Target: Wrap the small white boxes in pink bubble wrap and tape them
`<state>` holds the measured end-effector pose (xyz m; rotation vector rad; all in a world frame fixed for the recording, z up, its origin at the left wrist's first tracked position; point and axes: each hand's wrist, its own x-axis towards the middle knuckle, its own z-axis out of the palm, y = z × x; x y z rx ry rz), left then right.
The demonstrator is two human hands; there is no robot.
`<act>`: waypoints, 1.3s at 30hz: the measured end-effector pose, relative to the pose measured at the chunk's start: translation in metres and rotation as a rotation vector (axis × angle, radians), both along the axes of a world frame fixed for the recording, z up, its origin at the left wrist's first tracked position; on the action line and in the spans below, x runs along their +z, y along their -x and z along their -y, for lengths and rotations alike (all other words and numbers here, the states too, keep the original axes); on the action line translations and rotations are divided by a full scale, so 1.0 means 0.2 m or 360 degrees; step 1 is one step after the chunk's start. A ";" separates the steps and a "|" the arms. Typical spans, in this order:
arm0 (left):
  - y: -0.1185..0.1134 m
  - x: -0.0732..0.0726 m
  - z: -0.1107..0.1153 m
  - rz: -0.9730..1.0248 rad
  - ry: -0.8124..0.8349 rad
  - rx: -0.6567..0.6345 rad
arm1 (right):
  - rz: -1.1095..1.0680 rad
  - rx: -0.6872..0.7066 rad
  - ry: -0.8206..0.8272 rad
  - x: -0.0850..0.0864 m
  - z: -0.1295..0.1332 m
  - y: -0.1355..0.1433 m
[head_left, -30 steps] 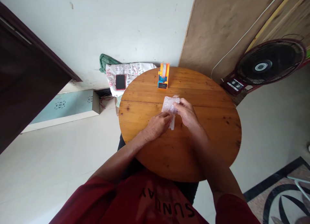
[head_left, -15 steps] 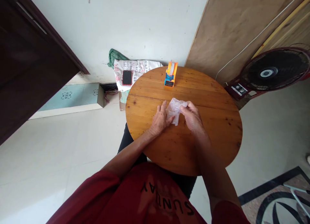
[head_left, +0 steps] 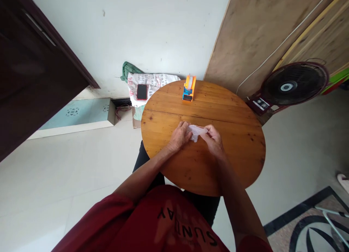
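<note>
The crumpled translucent film (head_left: 195,131) is at the round wooden table (head_left: 201,168), near its middle, between both hands. The right hand (head_left: 214,138) pinches the film's right end between thumb and fingers. The left hand (head_left: 180,136) touches the left edge, fingers partly curled; whether it grips or only presses cannot be determined. An orange-and-blue tape dispenser (head_left: 189,89) stands near the table's far edge.

Left hand (head_left: 179,136) hides part of plastic film (head_left: 195,131); red shirt (head_left: 163,224) cut off below
</note>
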<state>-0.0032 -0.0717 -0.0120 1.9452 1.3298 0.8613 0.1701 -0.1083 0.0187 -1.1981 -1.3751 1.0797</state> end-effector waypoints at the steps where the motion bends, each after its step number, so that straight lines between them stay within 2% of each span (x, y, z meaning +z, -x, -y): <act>1: 0.00 0.00 0.00 0.0007 -0.0015 -0.0005 | 0.0030 0.0007 -0.0020 0.00 0.01 0.00; 11: -0.01 -0.03 -0.01 0.0111 0.0022 0.0023 | 0.0566 0.0073 -0.0461 -0.07 0.10 0.05; 14: 0.03 -0.03 -0.02 0.0222 0.0080 -0.0106 | 0.0632 0.0095 -0.0495 -0.07 0.11 0.03; 18: 0.14 -0.02 0.00 0.0331 0.0050 -0.0476 | 0.0687 0.0103 -0.0496 -0.08 0.09 0.01; 20: 0.19 -0.01 0.00 0.0268 -0.0060 -0.0614 | 0.0693 0.0108 -0.0509 -0.09 0.09 0.01; 24: 0.25 0.00 -0.03 -0.0168 -0.0336 -0.0696 | 0.0773 0.0133 -0.0595 -0.10 0.09 0.01; 26: 0.25 -0.01 -0.06 -0.0289 -0.0430 -0.0768 | 0.0845 0.0149 -0.0646 -0.11 0.10 0.01; 34: 0.23 0.00 -0.14 -0.0318 -0.0545 -0.1038 | 0.1085 0.0197 -0.0723 -0.14 0.13 -0.01; 39: 0.23 0.01 -0.12 -0.0334 -0.0501 -0.1048 | 0.1249 0.0174 -0.0784 -0.19 0.10 -0.01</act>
